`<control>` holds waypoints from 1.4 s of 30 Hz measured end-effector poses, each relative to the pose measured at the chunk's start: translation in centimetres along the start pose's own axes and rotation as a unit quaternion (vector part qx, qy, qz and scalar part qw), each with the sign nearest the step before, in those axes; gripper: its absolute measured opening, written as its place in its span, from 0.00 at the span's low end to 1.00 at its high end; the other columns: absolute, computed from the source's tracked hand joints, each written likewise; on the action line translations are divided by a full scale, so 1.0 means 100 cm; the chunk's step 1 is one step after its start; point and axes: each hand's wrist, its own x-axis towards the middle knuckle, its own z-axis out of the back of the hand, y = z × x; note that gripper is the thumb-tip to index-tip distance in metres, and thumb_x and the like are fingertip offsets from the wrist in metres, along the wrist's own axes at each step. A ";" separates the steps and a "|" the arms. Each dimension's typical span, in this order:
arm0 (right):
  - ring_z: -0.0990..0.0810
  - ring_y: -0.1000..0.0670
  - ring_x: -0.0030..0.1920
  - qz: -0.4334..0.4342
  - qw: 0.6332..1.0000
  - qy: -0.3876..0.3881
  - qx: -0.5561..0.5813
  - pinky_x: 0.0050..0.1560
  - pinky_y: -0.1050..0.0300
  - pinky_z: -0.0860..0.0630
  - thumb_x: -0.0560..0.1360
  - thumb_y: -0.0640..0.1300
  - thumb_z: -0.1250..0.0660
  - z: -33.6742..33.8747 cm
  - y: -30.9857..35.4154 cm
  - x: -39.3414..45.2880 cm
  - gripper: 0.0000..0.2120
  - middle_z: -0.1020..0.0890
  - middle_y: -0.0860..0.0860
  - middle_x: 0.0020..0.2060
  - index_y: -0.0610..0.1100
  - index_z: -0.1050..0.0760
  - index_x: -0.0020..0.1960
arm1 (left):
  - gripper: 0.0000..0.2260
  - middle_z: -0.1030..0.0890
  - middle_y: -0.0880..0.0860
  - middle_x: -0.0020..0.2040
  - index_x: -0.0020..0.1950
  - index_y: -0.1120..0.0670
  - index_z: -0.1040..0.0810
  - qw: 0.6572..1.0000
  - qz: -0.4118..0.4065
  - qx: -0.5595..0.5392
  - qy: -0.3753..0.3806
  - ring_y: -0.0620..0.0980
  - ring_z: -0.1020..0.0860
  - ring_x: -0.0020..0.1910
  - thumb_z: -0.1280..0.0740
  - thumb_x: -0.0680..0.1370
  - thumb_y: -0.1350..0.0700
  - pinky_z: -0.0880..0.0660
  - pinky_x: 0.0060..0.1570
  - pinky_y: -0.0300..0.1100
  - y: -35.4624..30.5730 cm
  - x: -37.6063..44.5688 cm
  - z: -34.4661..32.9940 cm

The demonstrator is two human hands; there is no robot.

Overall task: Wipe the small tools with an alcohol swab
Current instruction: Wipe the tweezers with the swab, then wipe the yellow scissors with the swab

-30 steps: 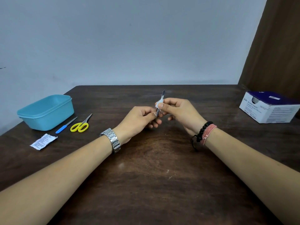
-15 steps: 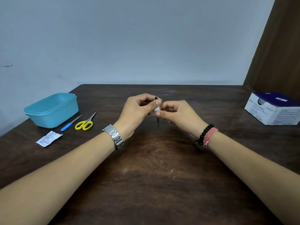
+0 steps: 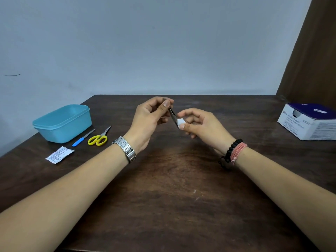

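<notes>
Tweezers [image 3: 172, 115] slant down from the left hand [image 3: 149, 120], whose thumb and fingers pinch the upper end, into the right hand [image 3: 198, 124], whose thumb and forefinger squeeze a white swab [image 3: 180, 122] around the lower tip. Both hands hover above the dark surface [image 3: 167, 179]. Well left of the left hand lie yellow scissors [image 3: 99, 138], a blue-handled tool [image 3: 81, 140] and a teal tub [image 3: 63, 122].

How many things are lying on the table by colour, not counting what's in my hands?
Blue: 2, tub, blue-handled tool
Yellow: 1, scissors
White: 2, packet, swab box
Total: 5
</notes>
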 end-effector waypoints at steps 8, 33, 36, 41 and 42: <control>0.19 0.53 0.35 -0.009 1.000 -0.016 0.021 0.35 0.61 0.25 0.75 0.39 0.29 0.000 0.001 -0.002 0.03 0.17 0.50 0.35 0.40 0.20 0.48 | 0.05 0.19 0.48 0.43 0.50 0.53 0.19 0.998 -0.026 0.026 -0.056 0.44 0.22 0.40 0.34 0.80 0.60 0.24 0.42 0.37 -0.002 0.006 0.013; 0.19 0.54 0.35 0.026 0.997 0.042 -0.063 0.38 0.57 0.25 0.76 0.42 0.30 -0.014 -0.002 -0.008 0.04 0.14 0.48 0.37 0.48 0.17 0.46 | 0.09 0.17 0.53 0.44 0.48 0.52 0.23 0.770 0.070 0.619 -0.137 0.54 0.20 0.48 0.26 0.72 0.54 0.25 0.47 0.46 -0.055 0.029 0.241; 0.19 0.54 0.35 0.026 0.996 0.052 -0.072 0.38 0.58 0.25 0.77 0.42 0.30 -0.014 -0.001 -0.010 0.04 0.14 0.48 0.37 0.48 0.17 0.46 | 0.06 0.17 0.56 0.48 0.44 0.50 0.23 0.739 0.111 0.658 -0.096 0.56 0.20 0.50 0.26 0.72 0.54 0.28 0.44 0.44 -0.047 0.029 0.237; 0.19 0.54 0.35 0.023 0.994 0.071 -0.079 0.38 0.58 0.25 0.77 0.41 0.30 -0.015 0.002 -0.014 0.05 0.15 0.48 0.36 0.48 0.17 0.45 | 0.02 0.18 0.56 0.53 0.44 0.49 0.22 0.715 0.129 0.685 -0.059 0.57 0.21 0.53 0.31 0.76 0.56 0.26 0.48 0.45 -0.040 0.029 0.233; 0.19 0.54 0.35 0.022 0.994 0.073 -0.080 0.39 0.58 0.25 0.77 0.41 0.31 -0.015 0.002 -0.014 0.05 0.15 0.47 0.36 0.48 0.17 0.45 | 0.02 0.18 0.56 0.53 0.44 0.50 0.22 0.712 0.128 0.688 -0.054 0.57 0.21 0.52 0.32 0.76 0.56 0.26 0.47 0.45 -0.041 0.028 0.233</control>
